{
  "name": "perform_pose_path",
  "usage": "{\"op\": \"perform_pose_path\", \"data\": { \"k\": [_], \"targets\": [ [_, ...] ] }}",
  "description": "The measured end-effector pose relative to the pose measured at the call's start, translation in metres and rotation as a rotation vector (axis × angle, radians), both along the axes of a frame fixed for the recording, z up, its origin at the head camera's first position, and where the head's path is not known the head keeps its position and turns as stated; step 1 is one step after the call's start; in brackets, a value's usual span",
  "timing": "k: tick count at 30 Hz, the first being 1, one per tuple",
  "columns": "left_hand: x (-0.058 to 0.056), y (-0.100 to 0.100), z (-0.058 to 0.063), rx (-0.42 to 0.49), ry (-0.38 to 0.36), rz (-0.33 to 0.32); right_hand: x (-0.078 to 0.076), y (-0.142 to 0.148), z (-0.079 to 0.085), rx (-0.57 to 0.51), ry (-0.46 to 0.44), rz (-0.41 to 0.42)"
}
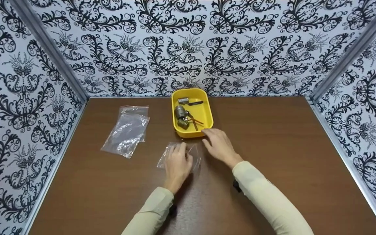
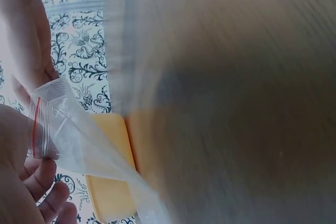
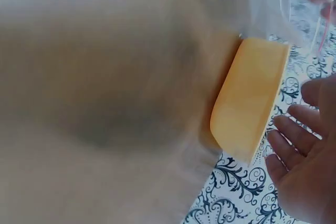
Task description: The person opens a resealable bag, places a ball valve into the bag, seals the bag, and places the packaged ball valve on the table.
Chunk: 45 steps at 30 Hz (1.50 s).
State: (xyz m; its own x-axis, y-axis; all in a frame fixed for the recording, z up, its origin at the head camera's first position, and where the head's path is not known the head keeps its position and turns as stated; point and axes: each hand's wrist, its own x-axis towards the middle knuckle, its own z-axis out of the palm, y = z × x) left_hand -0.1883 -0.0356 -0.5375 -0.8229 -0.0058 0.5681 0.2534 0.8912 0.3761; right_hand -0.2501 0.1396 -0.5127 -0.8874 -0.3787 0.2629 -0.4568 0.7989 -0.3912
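My left hand [image 1: 178, 161] pinches a clear zip bag [image 1: 163, 160] by its mouth, low in front of the yellow tray [image 1: 210, 112]. A red zip line shows along the mouth of the bag [image 2: 73, 129] in the left wrist view. My right hand [image 1: 220, 145] is at the tray's near right corner, fingers spread and relaxed with nothing in them. Inside the tray lie a large metal valve fitting [image 1: 180, 111], a brass-coloured fitting [image 1: 183, 123], a small valve [image 1: 183, 100] with a dark lever, and reddish levers [image 1: 196, 121].
Two more clear zip bags [image 1: 126, 133] overlap on the brown table [image 1: 266, 130], left of the tray. Patterned walls [image 1: 188, 49] enclose the table at the back and both sides, and the tray stands close to the back one.
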Motion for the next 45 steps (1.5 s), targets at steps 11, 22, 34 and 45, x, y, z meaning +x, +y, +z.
{"op": "perform_pose_path", "data": {
  "k": [11,22,34,45],
  "targets": [
    [-0.001,0.002,-0.002,-0.034,0.025,-0.006,-0.032,-0.022,-0.004,0.126,0.027,0.185],
    [0.000,-0.004,-0.004,-0.030,0.026,0.000,-0.038,-0.030,-0.003,0.171,-0.133,0.051],
    [0.002,-0.008,-0.006,-0.026,-0.004,0.005,-0.036,-0.025,0.014,0.279,-0.199,0.009],
    [0.004,-0.001,-0.004,-0.026,-0.066,0.001,-0.055,-0.036,0.006,0.181,-0.192,-0.004]
  ]
}}
